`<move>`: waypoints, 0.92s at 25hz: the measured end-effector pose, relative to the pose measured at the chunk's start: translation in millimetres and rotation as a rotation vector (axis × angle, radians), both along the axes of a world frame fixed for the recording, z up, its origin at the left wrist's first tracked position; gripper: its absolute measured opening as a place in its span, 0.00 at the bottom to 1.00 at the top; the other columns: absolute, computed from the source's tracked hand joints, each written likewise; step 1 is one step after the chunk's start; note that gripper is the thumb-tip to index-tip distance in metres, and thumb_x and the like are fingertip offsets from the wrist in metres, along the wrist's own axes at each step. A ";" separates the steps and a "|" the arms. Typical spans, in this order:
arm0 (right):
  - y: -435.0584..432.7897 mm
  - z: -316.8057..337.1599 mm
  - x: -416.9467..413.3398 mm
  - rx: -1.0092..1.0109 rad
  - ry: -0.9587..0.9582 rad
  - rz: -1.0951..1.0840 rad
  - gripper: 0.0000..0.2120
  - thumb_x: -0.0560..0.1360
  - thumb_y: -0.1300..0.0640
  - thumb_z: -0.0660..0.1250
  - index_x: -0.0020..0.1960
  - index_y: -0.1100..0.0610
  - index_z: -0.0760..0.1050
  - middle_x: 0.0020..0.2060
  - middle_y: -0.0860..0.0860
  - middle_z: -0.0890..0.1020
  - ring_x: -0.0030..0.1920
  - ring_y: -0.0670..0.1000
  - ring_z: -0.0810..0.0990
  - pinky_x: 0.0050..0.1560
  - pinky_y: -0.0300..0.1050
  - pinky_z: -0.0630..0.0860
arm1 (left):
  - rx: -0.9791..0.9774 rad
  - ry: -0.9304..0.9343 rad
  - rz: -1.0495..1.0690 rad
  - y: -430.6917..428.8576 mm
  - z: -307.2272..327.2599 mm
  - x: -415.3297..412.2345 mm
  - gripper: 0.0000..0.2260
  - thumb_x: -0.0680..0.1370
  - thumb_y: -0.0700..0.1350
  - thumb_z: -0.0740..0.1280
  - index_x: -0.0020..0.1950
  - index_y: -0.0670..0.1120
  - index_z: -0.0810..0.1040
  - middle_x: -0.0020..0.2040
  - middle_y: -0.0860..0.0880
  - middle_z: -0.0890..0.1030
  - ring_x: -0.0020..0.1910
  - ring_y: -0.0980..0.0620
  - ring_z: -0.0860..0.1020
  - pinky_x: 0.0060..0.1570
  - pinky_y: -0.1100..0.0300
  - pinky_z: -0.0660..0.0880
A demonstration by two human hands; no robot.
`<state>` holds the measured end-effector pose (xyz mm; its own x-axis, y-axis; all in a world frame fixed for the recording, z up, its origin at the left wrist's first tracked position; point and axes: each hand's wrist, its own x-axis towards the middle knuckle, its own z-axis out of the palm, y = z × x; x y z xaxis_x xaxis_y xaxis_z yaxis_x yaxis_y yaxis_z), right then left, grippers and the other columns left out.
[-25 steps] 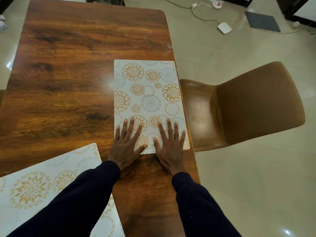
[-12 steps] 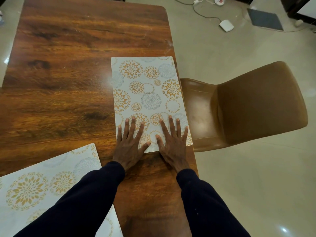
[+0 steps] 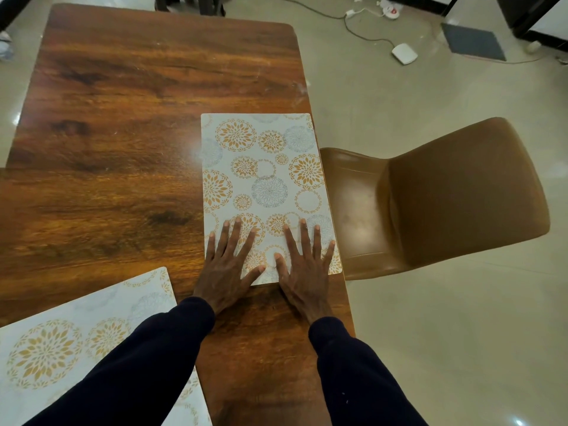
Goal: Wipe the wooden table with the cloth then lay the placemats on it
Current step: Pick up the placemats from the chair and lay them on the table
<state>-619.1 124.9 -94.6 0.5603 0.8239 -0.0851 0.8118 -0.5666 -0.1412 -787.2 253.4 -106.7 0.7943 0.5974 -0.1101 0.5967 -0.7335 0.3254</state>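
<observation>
Seen from above, a glossy brown wooden worktop [image 3: 123, 149] fills the left and middle of the view.

Well to the left of the left hand [image 3: 227, 269] and nearer the person, a white placemat [image 3: 61, 342] printed with gold and grey flower circles lies flat at a slant. It is partly covered by the dark left sleeve [image 3: 138, 364].

The left hand lies palm down, released, with its fingers straight and spread. The fingers press on the near end of a second placemat [image 3: 267, 179] of the same pattern, while the heel of the hand rests on bare wood.

This second placemat stretches away beyond the fingertips of both hands. Its long side runs along the worktop's right edge, and its near right corner reaches that edge.

Just beside the left hand, thumbs close together but apart, the right hand [image 3: 302, 272] lies the same way, flat and released. Its spread fingers are on the placemat's near end and its wrist is over the wood. The right sleeve [image 3: 353, 379] is dark too.

To the right of the right hand, a brown padded chair [image 3: 445, 198] stands on a pale shiny floor [image 3: 461, 333], its seat tucked against the worktop's edge.

Far beyond the hands and to their right, a small white device [image 3: 404, 53] on a cable and a dark mat [image 3: 473, 41] lie on the floor.
</observation>
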 end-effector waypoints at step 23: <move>-11.7 -0.6 -9.6 -0.016 0.032 0.035 0.31 0.87 0.38 0.42 0.87 0.47 0.42 0.86 0.54 0.40 0.85 0.60 0.37 0.81 0.73 0.43 | 0.003 -0.065 -0.015 -11.3 1.0 -31.2 0.35 0.85 0.66 0.49 0.87 0.49 0.50 0.87 0.43 0.43 0.86 0.43 0.41 0.83 0.39 0.48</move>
<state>-628.7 113.2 -95.2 0.5282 0.8412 -0.1158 0.8261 -0.5406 -0.1589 -818.3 242.1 -105.6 0.8085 0.5857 -0.0563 0.5635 -0.7431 0.3610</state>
